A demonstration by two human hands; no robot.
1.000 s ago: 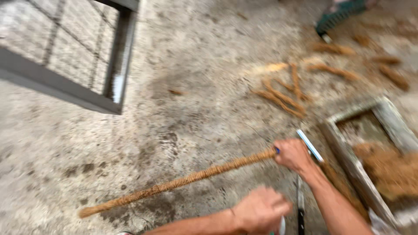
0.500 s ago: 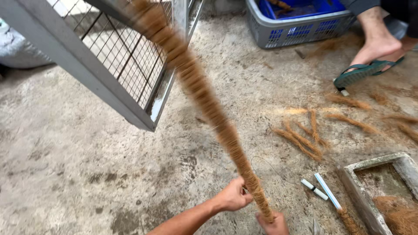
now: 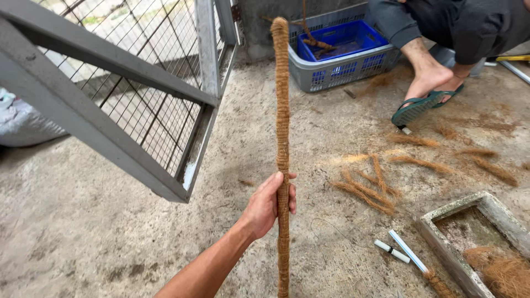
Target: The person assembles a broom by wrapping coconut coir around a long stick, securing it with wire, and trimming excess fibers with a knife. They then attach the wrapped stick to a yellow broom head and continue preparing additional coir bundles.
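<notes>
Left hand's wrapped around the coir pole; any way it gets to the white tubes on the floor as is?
Probably not as is: the left hand is closed around the upright coir-wrapped pole. The white tubes lie apart on bare concrete floor, nothing covering them.

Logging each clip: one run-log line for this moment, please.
left hand: grip on coir-wrapped stick, upright | right hand: not in view | floor: loose fibre bundles, white tubes

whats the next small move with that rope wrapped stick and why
Probably bring the other hand up to steady the lower end. Only the left hand grips the coir-wrapped stick, around its lower middle, and the stick stands upright with a long stretch above the grip. No second hand shows. Loose coir bundles lie on the concrete floor to the right.
</notes>
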